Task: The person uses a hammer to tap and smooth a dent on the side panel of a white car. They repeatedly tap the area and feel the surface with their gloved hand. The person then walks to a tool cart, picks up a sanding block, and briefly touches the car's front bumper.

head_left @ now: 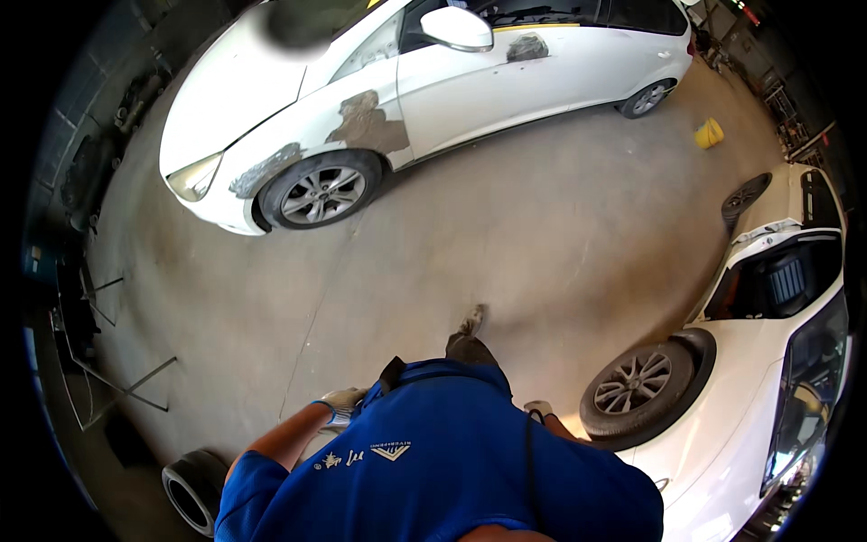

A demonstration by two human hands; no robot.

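A car repair shop with a stained grey concrete floor (506,226) is spreading out below the head camera. The person is looking down over their own blue shirt (433,470), which is hiding most of both arms.

The left hand (341,398), in a light work glove, is showing just beside the shirt's left edge at waist height. Its fingers are too small and too hidden to tell whether they are curled or gripping anything. The right hand (539,409) is only peeking out at the shirt's right edge, near the front wheel (639,384) of a white car (777,361) on the right. I cannot tell how its fingers are set or whether they are holding something. One shoe (470,330) is stepping forward on the floor.

Well apart, across the floor, a second white car (470,81) is standing with grey filler patches (366,122) on its front wing, bumper and door. These look sanded but unpainted, so I judge the bodywork is only partly done. A yellow bucket (709,134) is lying near its rear wheel. A dark tyre (194,488) is lying at lower left, with metal frames (117,379) nearby.
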